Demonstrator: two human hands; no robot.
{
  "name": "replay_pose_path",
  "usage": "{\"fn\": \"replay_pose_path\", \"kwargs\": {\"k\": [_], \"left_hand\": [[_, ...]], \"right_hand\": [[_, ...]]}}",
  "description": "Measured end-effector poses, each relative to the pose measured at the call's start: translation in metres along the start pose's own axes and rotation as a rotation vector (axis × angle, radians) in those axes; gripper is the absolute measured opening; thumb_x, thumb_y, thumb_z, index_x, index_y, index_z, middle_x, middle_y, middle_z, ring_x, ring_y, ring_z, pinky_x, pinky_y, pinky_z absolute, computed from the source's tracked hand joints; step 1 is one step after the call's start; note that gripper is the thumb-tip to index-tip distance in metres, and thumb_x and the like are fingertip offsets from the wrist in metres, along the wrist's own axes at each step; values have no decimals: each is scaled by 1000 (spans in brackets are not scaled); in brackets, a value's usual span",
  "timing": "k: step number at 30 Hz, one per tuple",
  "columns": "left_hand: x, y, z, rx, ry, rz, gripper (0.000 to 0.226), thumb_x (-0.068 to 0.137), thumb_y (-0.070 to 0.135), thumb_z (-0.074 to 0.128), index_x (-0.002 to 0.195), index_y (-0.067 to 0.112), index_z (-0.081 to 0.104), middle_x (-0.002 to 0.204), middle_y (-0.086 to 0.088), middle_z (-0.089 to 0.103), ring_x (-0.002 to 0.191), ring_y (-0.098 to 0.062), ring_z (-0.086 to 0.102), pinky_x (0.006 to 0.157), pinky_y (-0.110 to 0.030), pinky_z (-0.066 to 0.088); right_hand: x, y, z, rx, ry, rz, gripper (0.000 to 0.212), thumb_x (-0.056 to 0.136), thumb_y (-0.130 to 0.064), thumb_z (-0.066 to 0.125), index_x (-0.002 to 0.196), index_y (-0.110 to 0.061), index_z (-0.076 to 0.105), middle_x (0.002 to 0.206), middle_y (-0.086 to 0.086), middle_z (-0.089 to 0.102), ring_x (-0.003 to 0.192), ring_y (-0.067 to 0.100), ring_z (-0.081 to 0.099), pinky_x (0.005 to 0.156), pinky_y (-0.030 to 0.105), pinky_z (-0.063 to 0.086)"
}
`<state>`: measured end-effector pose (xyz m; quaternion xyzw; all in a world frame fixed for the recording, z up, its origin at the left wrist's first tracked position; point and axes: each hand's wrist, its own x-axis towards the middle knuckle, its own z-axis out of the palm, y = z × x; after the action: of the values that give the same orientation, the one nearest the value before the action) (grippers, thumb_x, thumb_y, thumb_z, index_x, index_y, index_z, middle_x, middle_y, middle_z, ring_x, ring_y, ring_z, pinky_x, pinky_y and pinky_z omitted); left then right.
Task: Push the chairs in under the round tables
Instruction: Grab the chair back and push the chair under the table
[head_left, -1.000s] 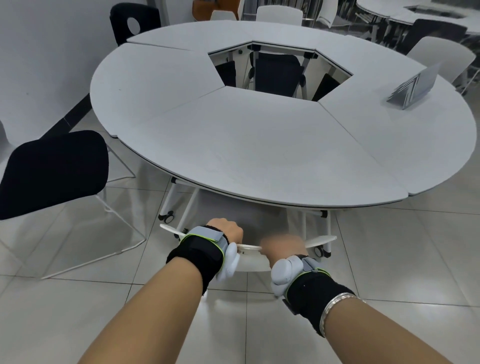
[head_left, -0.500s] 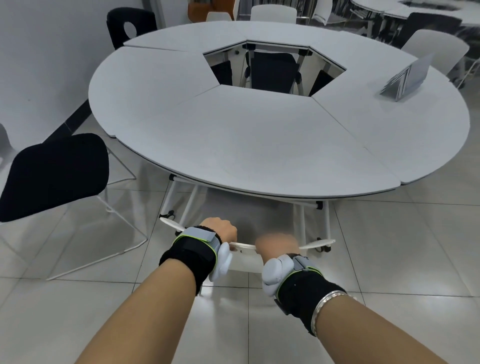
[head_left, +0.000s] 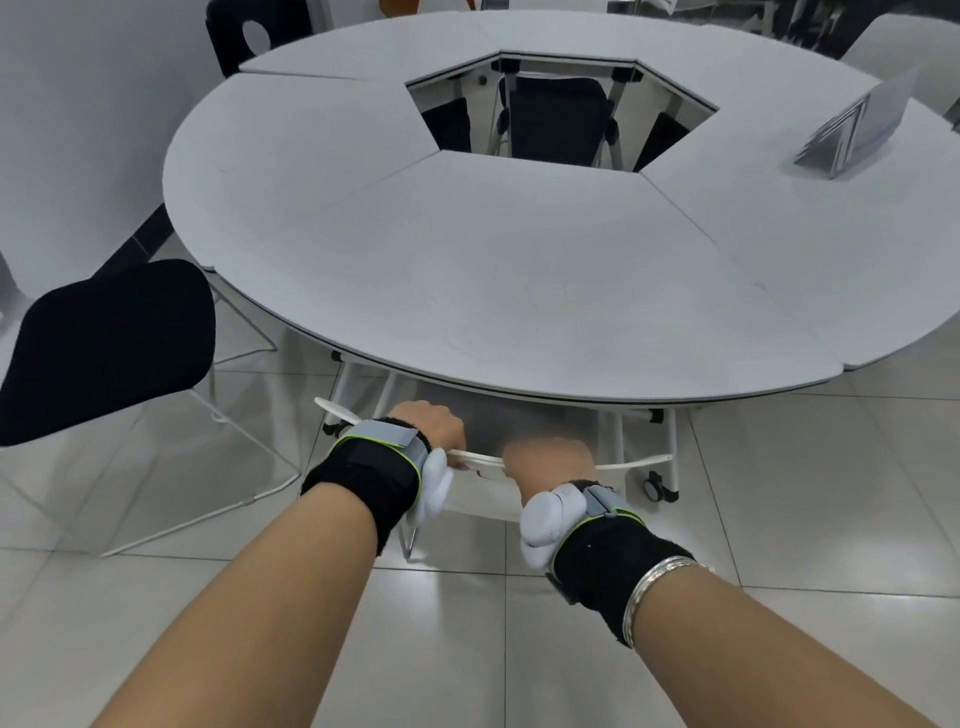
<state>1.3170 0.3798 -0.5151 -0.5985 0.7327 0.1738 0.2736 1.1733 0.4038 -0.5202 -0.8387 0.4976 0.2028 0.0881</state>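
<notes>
Gripping the top edge of a white plastic chair (head_left: 488, 470) with both fists, the person stands square behind it, facing the round grey table made of wedge-shaped sections (head_left: 519, 270). The left hand (head_left: 431, 428) and the right hand (head_left: 550, 460) are both closed around the thin curved backrest rim, side by side, with the right a little nearer the body. That rim runs left to right across the view, roughly parallel to the table edge just ahead of it, so the coming push goes straight forward, away from the body. The seat appears to be already under the tabletop; only the backrest and a bit of frame show.

White table legs on castors (head_left: 660, 486) stand just right of the chair, and another pair of legs stands to its left; the chair has to pass between them, and a skewed push could catch one. A black padded chair on a wire frame (head_left: 114, 343) stands well out from the table on the left, not yet pushed in. A folded grey card stand (head_left: 857, 124) rests on the far right of the tabletop.
</notes>
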Motion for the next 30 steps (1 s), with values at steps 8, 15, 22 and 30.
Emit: {"fn": "replay_pose_path", "kwargs": {"k": [8,15,22,30], "left_hand": [[-1,-7,0,24,7,-16,35,96,42,47,120,24,65,121,-9,63,113,-29,58,80,-27,38],[5,-15,-3,56,36,-45,37,96,44,45,122,24,62,121,-8,62,113,-29,58,84,-30,43],[6,-16,2,46,40,-55,36,97,43,44,121,24,63,120,-7,63,113,-28,58,83,-30,42],[0,-17,14,-78,25,-94,32,93,39,50,117,24,66,119,-6,64,111,-28,60,81,-29,42]], "right_hand": [[5,-3,0,85,8,-26,34,94,-4,45,128,-8,45,124,13,57,114,34,55,74,33,32],[20,-3,-2,78,40,-17,31,95,-6,47,126,-9,46,119,14,59,109,34,57,72,32,33],[20,-3,0,67,49,-30,30,95,-7,47,125,-9,46,119,13,59,108,34,57,72,33,34],[17,-12,3,116,-1,-13,29,97,-9,43,126,-6,44,123,15,58,111,33,57,74,33,33]]}}
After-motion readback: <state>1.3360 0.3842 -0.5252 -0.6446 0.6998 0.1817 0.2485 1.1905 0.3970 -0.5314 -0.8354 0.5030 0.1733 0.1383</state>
